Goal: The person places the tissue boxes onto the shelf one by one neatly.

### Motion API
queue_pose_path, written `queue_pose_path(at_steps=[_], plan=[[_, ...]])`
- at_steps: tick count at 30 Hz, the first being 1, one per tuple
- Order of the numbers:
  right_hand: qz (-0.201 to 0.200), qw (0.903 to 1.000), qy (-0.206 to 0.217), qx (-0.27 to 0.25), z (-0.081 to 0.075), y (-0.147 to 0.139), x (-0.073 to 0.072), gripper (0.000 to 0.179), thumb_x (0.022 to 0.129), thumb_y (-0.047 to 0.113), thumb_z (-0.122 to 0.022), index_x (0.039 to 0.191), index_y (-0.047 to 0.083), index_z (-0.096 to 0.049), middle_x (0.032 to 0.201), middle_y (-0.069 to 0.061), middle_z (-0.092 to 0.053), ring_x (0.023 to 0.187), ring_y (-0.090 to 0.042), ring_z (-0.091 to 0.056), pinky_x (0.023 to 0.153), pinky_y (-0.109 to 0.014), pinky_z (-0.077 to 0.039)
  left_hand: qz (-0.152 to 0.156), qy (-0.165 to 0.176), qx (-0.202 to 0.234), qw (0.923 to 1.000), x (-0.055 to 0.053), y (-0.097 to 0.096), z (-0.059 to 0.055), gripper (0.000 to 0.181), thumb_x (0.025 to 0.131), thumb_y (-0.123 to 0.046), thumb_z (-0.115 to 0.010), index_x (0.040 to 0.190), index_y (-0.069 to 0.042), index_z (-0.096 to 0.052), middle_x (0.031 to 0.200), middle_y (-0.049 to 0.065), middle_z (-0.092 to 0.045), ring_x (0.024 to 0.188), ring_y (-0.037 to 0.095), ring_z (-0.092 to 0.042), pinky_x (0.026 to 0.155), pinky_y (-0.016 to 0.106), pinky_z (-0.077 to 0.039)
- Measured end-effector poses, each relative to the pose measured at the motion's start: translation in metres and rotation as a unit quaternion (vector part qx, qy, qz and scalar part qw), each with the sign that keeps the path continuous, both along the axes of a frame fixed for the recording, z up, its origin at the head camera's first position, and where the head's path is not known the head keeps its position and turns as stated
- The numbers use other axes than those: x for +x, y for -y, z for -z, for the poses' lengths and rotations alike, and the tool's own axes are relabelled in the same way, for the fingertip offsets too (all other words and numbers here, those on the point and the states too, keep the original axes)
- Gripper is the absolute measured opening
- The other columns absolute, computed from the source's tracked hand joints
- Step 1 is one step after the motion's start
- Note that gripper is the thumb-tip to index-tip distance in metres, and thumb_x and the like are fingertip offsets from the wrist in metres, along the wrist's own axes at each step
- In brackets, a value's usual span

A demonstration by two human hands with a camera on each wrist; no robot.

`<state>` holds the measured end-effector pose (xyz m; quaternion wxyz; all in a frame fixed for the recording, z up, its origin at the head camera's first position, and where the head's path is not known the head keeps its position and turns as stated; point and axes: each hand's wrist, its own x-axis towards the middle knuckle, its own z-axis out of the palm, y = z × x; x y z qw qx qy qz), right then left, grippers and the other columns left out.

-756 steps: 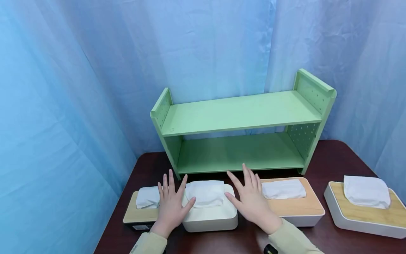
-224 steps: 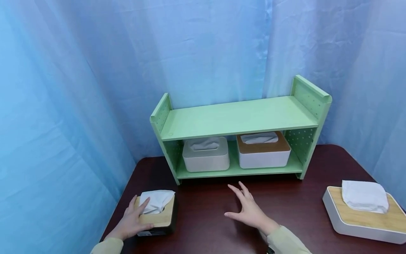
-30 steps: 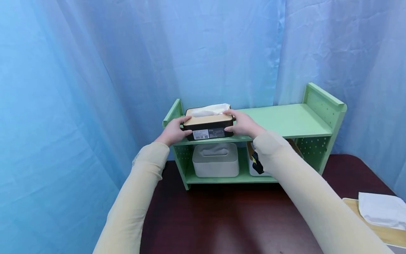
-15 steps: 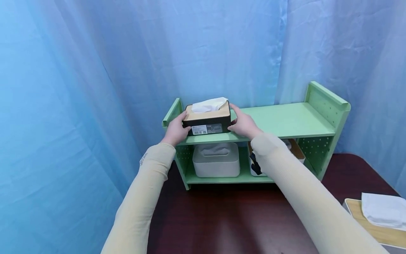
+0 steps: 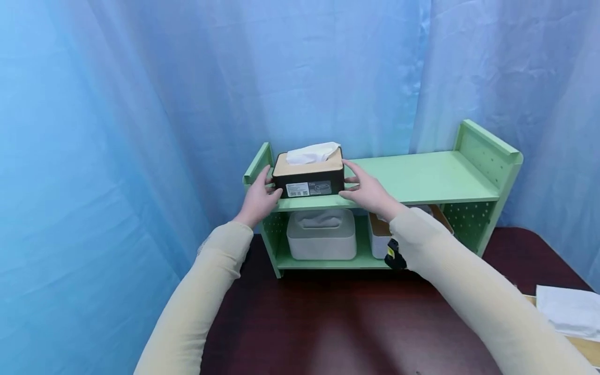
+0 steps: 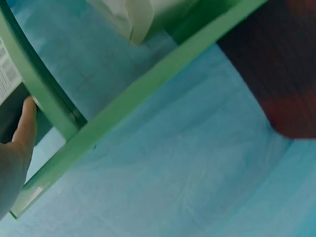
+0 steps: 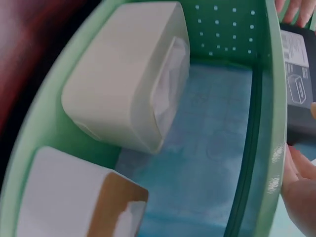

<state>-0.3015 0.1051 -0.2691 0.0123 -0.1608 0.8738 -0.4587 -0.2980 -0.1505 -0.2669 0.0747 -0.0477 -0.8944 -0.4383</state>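
A black tissue box (image 5: 309, 183) with a light wooden lid and a white tissue sticking out sits at the left end of the green shelf's upper board (image 5: 412, 174). My left hand (image 5: 259, 198) is at its left side, fingers spread loosely along the edge and thumb near the front corner. On the other side my right hand (image 5: 370, 191) has its fingers parted, the tips right at the box's right edge. The right wrist view shows the box's label (image 7: 296, 74) and part of the right hand (image 7: 301, 192); in the left wrist view, the left thumb (image 6: 27, 123) is by the board.
Beneath, on the lower board, stand a white tissue box (image 5: 321, 242) and a white one with a brown lid (image 5: 378, 239), partly behind the right forearm. Another wooden-lidded tissue box (image 5: 586, 348) lies at the table's right. A blue curtain (image 5: 328, 73) hangs behind.
Earlier the black box left the table's left side for the upper board, and two others went onto the lower board. In the last half second both hands loosened, the right drawing slightly away.
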Motion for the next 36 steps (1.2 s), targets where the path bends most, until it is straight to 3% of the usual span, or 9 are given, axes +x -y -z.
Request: queue_pose_path(at_steps=[5,11,16,23,26,31,36], plan=[[-0.021,0.9989,-0.041,-0.010,0.011,-0.011,0.011,0.071,0.095,0.014,-0.056,0.153,0.016,-0.014,0.143,-0.024,-0.042,0.122,-0.038,-0.050,0.100,-0.050,-0.041,0.003,-0.009,0.015,0.9998,0.011,0.002,0.010,0.072,0.097,-0.018,-0.052,0.154,-0.017,-0.008,0.148,0.016,-0.036,0.130,0.030,-0.046,0.099,0.044,-0.044],[-0.025,0.9909,-0.131,0.022,0.033,-0.028,0.034,0.058,0.095,0.012,-0.056,0.147,0.007,-0.030,0.137,-0.021,-0.048,0.118,-0.037,-0.053,0.096,-0.051,-0.044,0.050,-0.034,-0.042,0.9973,0.031,0.006,0.027,0.068,0.097,-0.020,-0.053,0.152,-0.010,-0.015,0.146,0.018,-0.039,0.132,0.030,-0.042,0.106,0.042,-0.038],[-0.026,0.9845,-0.167,0.048,0.056,-0.042,0.047,0.056,0.094,0.010,-0.058,0.145,0.005,-0.035,0.137,-0.020,-0.048,0.114,-0.035,-0.056,0.092,-0.051,-0.046,0.072,-0.063,-0.085,0.9918,0.043,0.008,0.044,0.064,0.096,-0.021,-0.055,0.150,-0.006,-0.024,0.145,0.015,-0.041,0.136,0.029,-0.036,0.109,0.046,-0.033],[-0.037,0.9862,-0.158,0.034,0.084,-0.052,0.061,0.056,0.093,0.009,-0.060,0.144,0.007,-0.037,0.140,-0.019,-0.044,0.113,-0.033,-0.057,0.086,-0.047,-0.051,0.069,-0.114,-0.083,0.9876,0.050,0.005,0.068,0.060,0.095,-0.020,-0.057,0.147,-0.006,-0.031,0.153,0.014,-0.029,0.144,0.029,-0.019,0.114,0.049,-0.022],[-0.041,0.9875,-0.148,0.037,0.097,-0.057,0.068,0.055,0.093,0.011,-0.060,0.143,0.007,-0.039,0.140,-0.019,-0.045,0.112,-0.032,-0.058,0.089,-0.047,-0.050,0.078,-0.138,-0.098,0.9824,0.053,0.003,0.078,0.060,0.094,-0.018,-0.058,0.147,-0.005,-0.031,0.154,0.015,-0.026,0.145,0.030,-0.015,0.114,0.050,-0.020],[-0.041,0.9872,-0.144,0.055,0.119,-0.066,0.082,0.052,0.092,0.013,-0.061,0.140,0.006,-0.043,0.137,-0.018,-0.050,0.107,-0.028,-0.061,0.089,-0.045,-0.049,0.097,-0.156,-0.131,0.9743,0.063,-0.005,0.099,0.062,0.092,-0.015,-0.060,0.146,-0.003,-0.032,0.153,0.017,-0.028,0.143,0.034,-0.020,0.111,0.051,-0.026],[-0.040,0.9895,-0.128,0.054,0.140,-0.075,0.094,0.048,0.093,0.015,-0.061,0.137,0.006,-0.047,0.134,-0.014,-0.053,0.104,-0.023,-0.063,0.089,-0.042,-0.050,0.094,-0.143,-0.105,0.9797,0.078,-0.012,0.121,0.059,0.092,-0.015,-0.061,0.144,-0.004,-0.037,0.151,0.019,-0.029,0.139,0.036,-0.029,0.105,0.052,-0.035]])
